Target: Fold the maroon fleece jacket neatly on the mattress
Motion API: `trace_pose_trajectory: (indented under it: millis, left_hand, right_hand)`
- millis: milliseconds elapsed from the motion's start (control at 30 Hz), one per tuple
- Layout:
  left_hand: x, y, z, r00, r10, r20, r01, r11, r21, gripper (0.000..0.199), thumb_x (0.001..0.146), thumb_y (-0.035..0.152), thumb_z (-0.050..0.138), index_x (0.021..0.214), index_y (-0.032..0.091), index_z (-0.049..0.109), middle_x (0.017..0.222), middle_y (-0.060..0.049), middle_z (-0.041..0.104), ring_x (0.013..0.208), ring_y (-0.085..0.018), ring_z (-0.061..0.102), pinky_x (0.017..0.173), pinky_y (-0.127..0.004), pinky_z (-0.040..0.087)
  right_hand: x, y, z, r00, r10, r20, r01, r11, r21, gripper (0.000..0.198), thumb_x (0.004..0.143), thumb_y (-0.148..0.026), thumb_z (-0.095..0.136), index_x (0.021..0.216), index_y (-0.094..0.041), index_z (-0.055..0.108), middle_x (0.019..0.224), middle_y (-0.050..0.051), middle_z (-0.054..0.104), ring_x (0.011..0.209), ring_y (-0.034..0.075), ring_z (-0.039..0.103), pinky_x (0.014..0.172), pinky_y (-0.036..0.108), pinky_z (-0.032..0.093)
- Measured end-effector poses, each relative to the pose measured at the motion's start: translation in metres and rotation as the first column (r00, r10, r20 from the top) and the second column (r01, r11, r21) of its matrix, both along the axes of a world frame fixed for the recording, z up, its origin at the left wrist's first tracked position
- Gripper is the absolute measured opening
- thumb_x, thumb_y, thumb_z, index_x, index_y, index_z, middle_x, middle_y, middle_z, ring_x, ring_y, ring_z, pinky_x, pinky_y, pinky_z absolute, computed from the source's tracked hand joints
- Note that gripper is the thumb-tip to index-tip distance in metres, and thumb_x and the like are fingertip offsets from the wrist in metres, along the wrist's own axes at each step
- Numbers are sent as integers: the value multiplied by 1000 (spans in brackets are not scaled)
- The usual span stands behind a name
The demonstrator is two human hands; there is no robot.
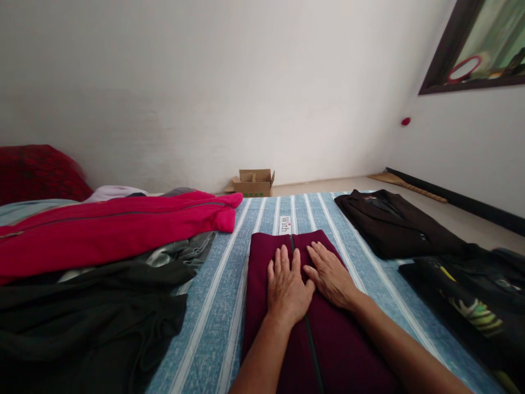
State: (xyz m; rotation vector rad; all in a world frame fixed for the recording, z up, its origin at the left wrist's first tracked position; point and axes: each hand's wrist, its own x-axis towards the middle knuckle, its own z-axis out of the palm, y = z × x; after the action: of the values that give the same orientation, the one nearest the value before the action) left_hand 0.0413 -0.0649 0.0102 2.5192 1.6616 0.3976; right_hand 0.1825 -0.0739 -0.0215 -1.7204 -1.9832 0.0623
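Observation:
A maroon zip-up jacket (262, 262), folded into a long rectangle, lies in front of me on a blue-and-white striped sheet (217, 306). Its dark zipper runs lengthwise down the middle. My left hand (287, 284) rests flat on the cloth left of the zipper, fingers stretched forward. Just to the right, my right hand (330, 273) also lies flat on the jacket, fingers angled to the left. The two thumbs come close together over the zipper line. Neither hand grips anything.
Left lie a bright pink zipped garment (123, 219) and dark clothes (90, 323), loosely heaped. On the right are a folded dark brown garment (394, 224) and a black printed one (471, 295). Beyond the sheet stands an open cardboard box (254, 183) by the wall.

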Motion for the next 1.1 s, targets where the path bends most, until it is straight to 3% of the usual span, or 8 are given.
trace_pose_trajectory:
  millis: [267,433,500,567,667,800,900,1100]
  left_hand:
    - [-6,10,7,963,-15,268,46,993,-110,64,76,24,51,137,8,39,149,-17,27,139,-27,17,113,-44,15]
    - [-28,29,21,667,181,722,145,920,-364,53,77,14,44,130,11,49,138,-11,47,128,-18,42,108,-33,31]
    - [-38,33,23,552,251,795,206,883,-421,48,80,17,43,127,14,51,134,-9,52,124,-17,47,106,-33,34]
    - [-42,34,25,522,260,812,230,874,-428,46,82,19,43,126,13,53,131,-10,55,122,-17,49,105,-33,35]
    - [-39,30,25,670,131,730,215,907,-361,44,82,19,43,123,14,56,134,-9,53,125,-18,45,108,-36,32]
    - [-24,18,23,944,-167,283,238,941,-240,46,82,23,47,128,25,52,149,-4,31,139,-26,20,110,-46,23]
    - [-16,10,19,971,-236,28,237,953,-189,48,86,33,44,134,32,44,154,-2,16,141,-31,6,108,-53,21]
    - [-16,9,13,972,-234,-28,227,963,-147,47,89,32,37,136,32,40,154,-3,17,140,-31,9,107,-51,22]
  right_hand:
    - [3,-1,-3,1000,-20,-20,20,1000,4,60,94,-47,33,138,-6,39,144,18,34,136,29,24,108,46,26]
    - [5,-2,-2,997,5,-72,-3,1000,20,58,93,-47,35,138,-10,40,145,16,33,136,28,25,108,47,26]
    - [6,-1,-3,994,14,-112,-11,1000,27,54,94,-44,35,137,-11,41,145,16,34,136,28,25,108,48,26]
    - [9,0,-4,985,31,-167,-26,999,33,51,93,-38,34,135,-10,44,144,16,36,135,27,26,109,47,25]
    - [15,0,-5,942,66,-329,-58,998,34,47,92,-33,34,132,-13,48,142,13,40,134,24,30,109,46,24]
    - [24,-4,4,799,96,-593,-94,995,34,34,88,-37,46,113,-22,63,134,8,50,129,22,39,107,45,29]
    - [29,-10,14,716,93,-691,-117,993,12,23,82,-39,57,86,-20,69,130,8,54,125,24,43,105,44,30]
    - [35,-17,33,690,206,-694,-335,941,-54,18,73,-39,68,73,-21,70,134,5,51,131,25,35,109,42,25]
